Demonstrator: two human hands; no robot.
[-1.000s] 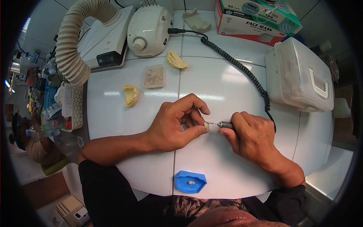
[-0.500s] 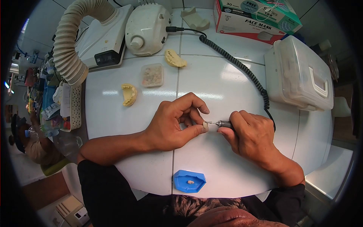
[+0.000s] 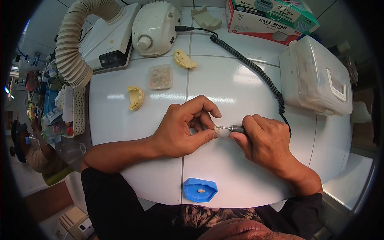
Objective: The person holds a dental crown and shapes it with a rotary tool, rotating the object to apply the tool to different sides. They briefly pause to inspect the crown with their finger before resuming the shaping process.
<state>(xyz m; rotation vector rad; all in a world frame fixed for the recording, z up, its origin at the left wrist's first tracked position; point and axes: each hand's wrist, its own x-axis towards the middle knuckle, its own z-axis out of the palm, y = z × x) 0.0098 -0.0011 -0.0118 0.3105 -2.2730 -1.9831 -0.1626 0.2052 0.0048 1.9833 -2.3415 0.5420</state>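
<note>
Between the thumb and a fingertip of my left hand [image 3: 186,128] is a small tooth-coloured piece, probably a dental crown [image 3: 217,130]. My right hand [image 3: 266,140] grips a dark rotary handpiece [image 3: 238,129] with its thin metal bur pointing left. The bur's tip is at the crown; whether it touches cannot be made out. Below the hands, a blue tray [image 3: 189,195] holds another small tooth-coloured piece [image 3: 201,191]. Farther off lie two yellow dental casts, a curved arch [image 3: 136,98] and another beside it [image 3: 184,59], with a clear box of small tooth-like pieces [image 3: 160,77].
A coiled black cable [image 3: 250,60] runs from a white control unit [image 3: 155,30] towards my right hand. Around the table's edges stand a ribbed hose [image 3: 72,44], a face mask box [image 3: 260,24] and a clear-lidded case [image 3: 316,78]. Another person [image 3: 36,154] is at far left.
The view has shifted slightly, so everything sits a little higher. Both hands keep nearly the same pose, with the bur still at the crown.
</note>
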